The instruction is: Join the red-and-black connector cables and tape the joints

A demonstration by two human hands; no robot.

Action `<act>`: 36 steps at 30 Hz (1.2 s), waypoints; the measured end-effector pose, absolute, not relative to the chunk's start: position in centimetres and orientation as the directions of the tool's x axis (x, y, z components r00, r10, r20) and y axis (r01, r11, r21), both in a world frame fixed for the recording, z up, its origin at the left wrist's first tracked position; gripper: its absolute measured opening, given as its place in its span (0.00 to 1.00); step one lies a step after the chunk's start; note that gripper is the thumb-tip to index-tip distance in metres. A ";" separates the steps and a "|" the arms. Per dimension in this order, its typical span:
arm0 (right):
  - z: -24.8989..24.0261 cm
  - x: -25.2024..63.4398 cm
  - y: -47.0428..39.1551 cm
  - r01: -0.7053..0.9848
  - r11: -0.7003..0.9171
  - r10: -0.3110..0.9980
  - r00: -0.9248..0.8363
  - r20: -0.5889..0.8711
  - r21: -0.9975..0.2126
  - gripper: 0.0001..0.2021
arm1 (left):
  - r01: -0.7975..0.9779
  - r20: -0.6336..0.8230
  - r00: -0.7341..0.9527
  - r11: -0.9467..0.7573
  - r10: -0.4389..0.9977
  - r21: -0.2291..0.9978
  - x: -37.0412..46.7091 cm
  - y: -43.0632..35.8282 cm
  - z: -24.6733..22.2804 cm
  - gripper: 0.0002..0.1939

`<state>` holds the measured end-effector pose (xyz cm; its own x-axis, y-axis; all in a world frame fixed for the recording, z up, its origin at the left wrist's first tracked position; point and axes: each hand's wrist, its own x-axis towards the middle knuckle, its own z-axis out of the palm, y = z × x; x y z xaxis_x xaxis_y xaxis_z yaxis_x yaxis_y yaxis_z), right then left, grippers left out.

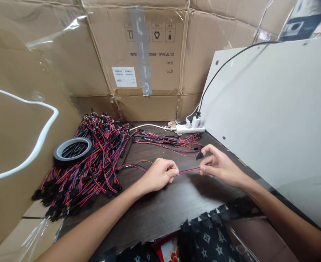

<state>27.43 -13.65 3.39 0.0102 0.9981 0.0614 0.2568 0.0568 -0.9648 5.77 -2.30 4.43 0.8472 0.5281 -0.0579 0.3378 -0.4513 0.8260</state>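
Note:
A thin bundle of red and blue wires (188, 170) is stretched between my two hands above the dark tabletop. My left hand (160, 175) pinches it with thumb and fingers, and its loose tail runs left toward the wire heap. My right hand (217, 166) holds the other side between thumb and a fingertip. A short piece of black tape (199, 156) clings to the raised index finger of that hand. The far wire end is hidden by the right fingers. Beyond the hands lies a row of similar wires (168, 140).
At left, a large heap of red and blue wires (103, 145) carries a black tape roll (57, 154). A white power strip (186, 128) sits at the back. Cut black tape pieces (201, 220) line the near edge. Cardboard (160, 105) and a white panel (258, 109) enclose the table.

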 end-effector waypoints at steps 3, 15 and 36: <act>3.4 27.3 -13.4 0.381 0.086 0.996 -0.030 0.081 -0.921 0.19 | 0.359 -0.009 0.841 -0.546 0.541 0.757 5.7 -2.6 4.6 0.11; 5.1 23.8 -11.3 0.604 0.270 0.953 -0.276 0.120 -0.750 0.34 | 0.307 0.131 0.864 -0.713 0.487 0.630 6.0 -3.5 4.3 0.11; 4.7 24.6 -11.0 0.670 0.408 0.913 -0.290 0.287 -0.620 0.03 | 0.359 0.048 0.833 -0.605 0.551 0.711 5.6 -2.6 3.3 0.11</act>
